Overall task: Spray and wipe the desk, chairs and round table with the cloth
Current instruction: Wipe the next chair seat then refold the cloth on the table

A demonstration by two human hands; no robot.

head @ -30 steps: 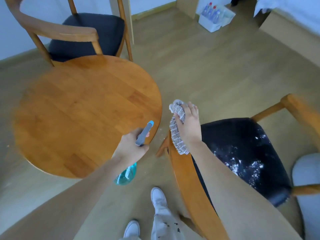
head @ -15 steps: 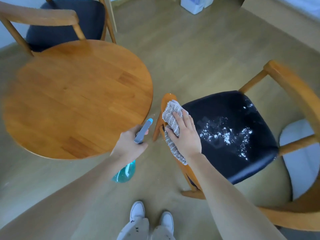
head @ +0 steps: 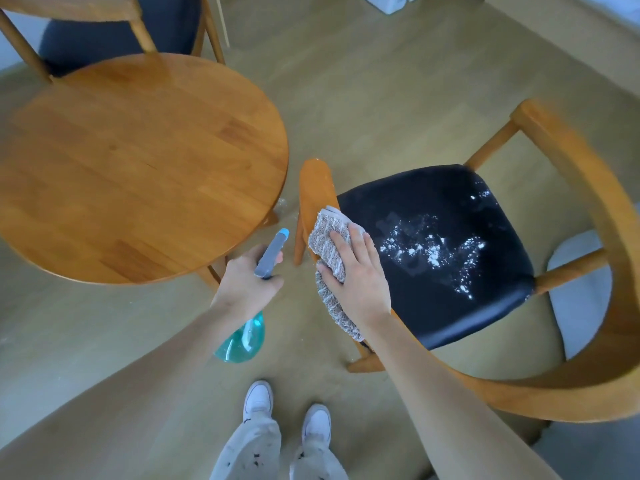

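Note:
My right hand (head: 356, 271) presses a grey knitted cloth (head: 327, 237) onto the wooden armrest (head: 313, 181) of the near chair, thumb tucked round the cloth's left edge. That chair's dark seat (head: 450, 244) carries white foam specks of spray. My left hand (head: 247, 284) grips a teal spray bottle (head: 242, 337) by its grey head, nozzle pointing up and away, between the chair and the round wooden table (head: 138, 161).
A second wooden chair with a dark seat (head: 114, 32) stands behind the table at top left. A white box (head: 391, 1) sits on the floor at the top edge. My white shoes (head: 287, 414) stand on the wooden floor below.
My right hand has slid the cloth along the armrest toward me, away from its tip. The view has dropped and shifted, and the left hand still holds the bottle in place.

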